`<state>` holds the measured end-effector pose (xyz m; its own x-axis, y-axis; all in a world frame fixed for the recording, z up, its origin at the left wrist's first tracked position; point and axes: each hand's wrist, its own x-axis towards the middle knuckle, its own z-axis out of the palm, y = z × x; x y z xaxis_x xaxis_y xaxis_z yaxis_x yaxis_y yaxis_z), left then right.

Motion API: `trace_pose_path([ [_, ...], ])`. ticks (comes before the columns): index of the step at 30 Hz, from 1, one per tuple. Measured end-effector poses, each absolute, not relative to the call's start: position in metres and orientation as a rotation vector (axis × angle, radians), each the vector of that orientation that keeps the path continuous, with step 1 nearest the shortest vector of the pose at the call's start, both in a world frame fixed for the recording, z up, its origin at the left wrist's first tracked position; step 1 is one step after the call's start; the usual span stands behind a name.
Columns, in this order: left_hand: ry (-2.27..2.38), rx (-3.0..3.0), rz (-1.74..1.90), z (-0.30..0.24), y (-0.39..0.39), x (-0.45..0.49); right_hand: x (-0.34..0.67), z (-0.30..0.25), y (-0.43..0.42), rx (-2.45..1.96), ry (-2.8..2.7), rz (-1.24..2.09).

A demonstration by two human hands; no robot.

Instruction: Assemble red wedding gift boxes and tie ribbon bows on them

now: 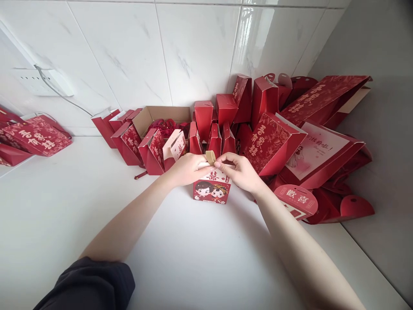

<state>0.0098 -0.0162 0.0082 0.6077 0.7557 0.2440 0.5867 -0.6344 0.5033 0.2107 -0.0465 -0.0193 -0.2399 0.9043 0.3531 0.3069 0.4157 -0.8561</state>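
Note:
A small gift box (212, 192) with a white upper part and a cartoon couple on its red front stands upright on the white surface. A tan-gold ribbon (211, 157) makes a loop above the top of the box. My right hand (240, 170) is closed, with thumb and forefinger pinching at the ribbon beside this loop. From the other side, my left hand (192, 167) is closed at the top edge of the box, its thumb pressed to the front. The ends of my left fingers are hidden behind the box top.
Red gift boxes (151, 151) stand in rows behind, against the tiled wall. A cardboard carton (183, 114) holds red ribbons. Larger red boxes (274, 142) are piled at the right, with more red boxes (35, 135) far left. A cable (66, 94) hangs from a wall socket.

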Motion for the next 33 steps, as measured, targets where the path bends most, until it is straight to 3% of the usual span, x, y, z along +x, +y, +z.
trace_pose_path([
  [5, 1.170, 2.473, 0.615, 0.005, -0.015, 0.011, 0.210, -0.023, -0.044, -1.087, -1.759, 0.787],
  [15, 1.121, 2.368, 0.638, 0.009, -0.018, 0.011, 0.214, -0.014, -0.045, -1.058, -1.731, 1.025],
  [21, 0.927, 2.063, 0.802, 0.002, -0.019, 0.017, 0.207, -0.005, -0.052, -0.940, -1.703, 0.777],
  [33, 1.078, 2.225, 0.780, -0.001, -0.017, 0.020, 0.213, -0.018, -0.038, -0.854, -1.464, 1.156],
])
